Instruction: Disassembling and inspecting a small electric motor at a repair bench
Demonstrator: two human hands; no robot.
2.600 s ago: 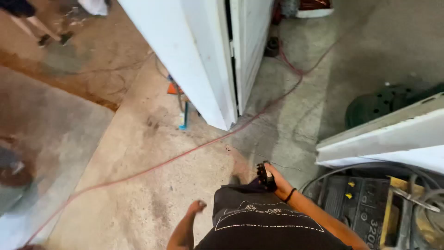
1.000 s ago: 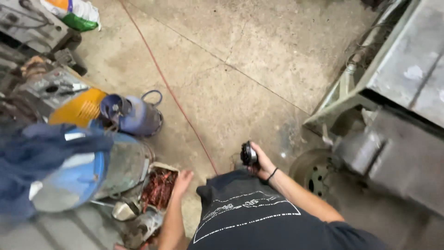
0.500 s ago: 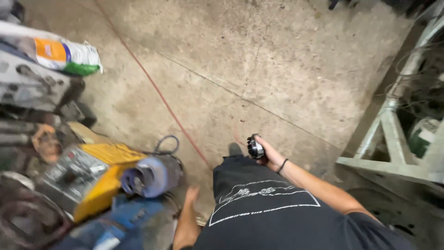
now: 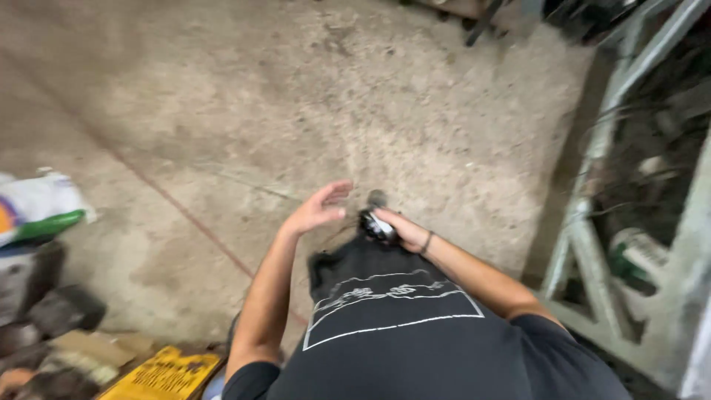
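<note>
Head view: right hand (image 4: 400, 228) grips a small dark tool (image 4: 375, 224), left hand (image 4: 317, 209) fingers spread empty. Red cable (image 4: 189, 216) at nine o'clock could trip a foot.

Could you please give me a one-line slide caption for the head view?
Right hand grips a small dark object; left hand open above the concrete floor.
</note>
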